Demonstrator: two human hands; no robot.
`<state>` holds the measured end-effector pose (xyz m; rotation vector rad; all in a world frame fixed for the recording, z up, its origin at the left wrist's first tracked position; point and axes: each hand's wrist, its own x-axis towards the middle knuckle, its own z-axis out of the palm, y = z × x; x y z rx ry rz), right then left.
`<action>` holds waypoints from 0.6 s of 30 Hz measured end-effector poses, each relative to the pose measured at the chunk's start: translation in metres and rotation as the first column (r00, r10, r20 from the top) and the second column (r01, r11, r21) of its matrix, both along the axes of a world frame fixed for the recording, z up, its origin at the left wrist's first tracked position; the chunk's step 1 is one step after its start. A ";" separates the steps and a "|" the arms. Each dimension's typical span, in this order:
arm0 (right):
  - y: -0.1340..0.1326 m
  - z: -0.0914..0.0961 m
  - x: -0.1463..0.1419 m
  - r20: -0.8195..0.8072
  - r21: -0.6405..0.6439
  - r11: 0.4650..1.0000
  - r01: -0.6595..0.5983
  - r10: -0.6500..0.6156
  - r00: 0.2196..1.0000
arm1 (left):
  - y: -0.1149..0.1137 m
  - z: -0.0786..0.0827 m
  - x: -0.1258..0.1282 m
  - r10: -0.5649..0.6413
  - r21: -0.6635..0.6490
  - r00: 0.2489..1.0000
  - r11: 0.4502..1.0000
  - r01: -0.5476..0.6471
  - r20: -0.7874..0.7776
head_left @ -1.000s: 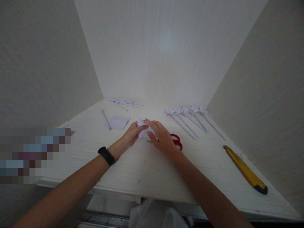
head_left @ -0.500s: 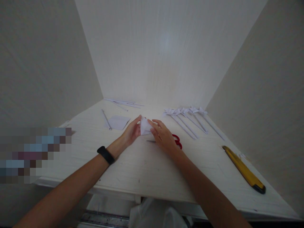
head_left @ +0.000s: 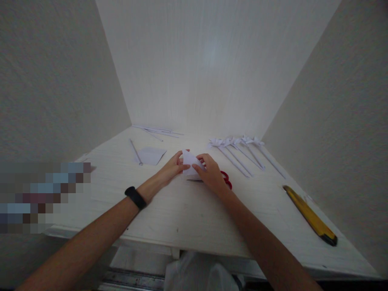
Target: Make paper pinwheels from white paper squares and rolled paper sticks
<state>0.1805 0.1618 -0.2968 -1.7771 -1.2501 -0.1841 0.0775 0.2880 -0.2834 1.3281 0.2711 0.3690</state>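
Observation:
A small piece of white paper [head_left: 190, 160], roughly triangular and apparently folded, is held up just above the table. My left hand [head_left: 175, 165] pinches its left side, the thumb lying over the front. On the opposite side my right hand [head_left: 209, 169] grips the paper between thumb and fingers. Red-handled scissors [head_left: 226, 180] lie on the table beneath and behind my right hand, which hides their middle; the blade tip points left. Left of my hands is a flat white paper sheet [head_left: 153, 154], with a thin rolled paper stick [head_left: 136, 152] across its left edge.
Several thin paper sticks [head_left: 157, 131] lie at the back left of the white table [head_left: 157, 218]. At the back right, several paper pinwheels [head_left: 232, 151] on sticks lie in a row. A yellow box cutter [head_left: 309, 216] rests near the right edge. Walls enclose the back and sides.
The paper has turned in my hands and now shows a smoother triangular face. My left thumb has come onto its front, and my right fingers have curled in around its right side.

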 end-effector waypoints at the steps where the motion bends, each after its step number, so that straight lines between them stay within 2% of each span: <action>1: 0.000 0.000 0.000 -0.038 0.004 1.000 0.008 -0.008 0.999 | 0.000 -0.001 0.000 -0.025 0.010 1.000 1.000 0.025 0.003; 6: 0.002 -0.002 0.001 -0.133 0.010 1.000 0.023 -0.021 0.991 | -0.001 -0.004 0.001 -0.103 0.097 0.995 0.990 0.100 0.017; 11: 0.001 -0.001 0.004 -0.117 0.006 1.000 -0.005 0.006 0.993 | 0.000 -0.004 0.001 -0.070 0.146 0.996 0.986 0.077 -0.054; 15: -0.001 0.003 0.007 -0.144 -0.004 0.998 0.069 -0.069 0.987 | 0.000 -0.003 0.002 -0.078 0.083 0.997 0.994 0.077 0.009; 18: -0.002 0.006 0.008 -0.141 0.003 0.990 0.140 -0.138 0.980 | 0.002 -0.002 0.003 -0.020 0.105 0.998 0.994 0.014 0.054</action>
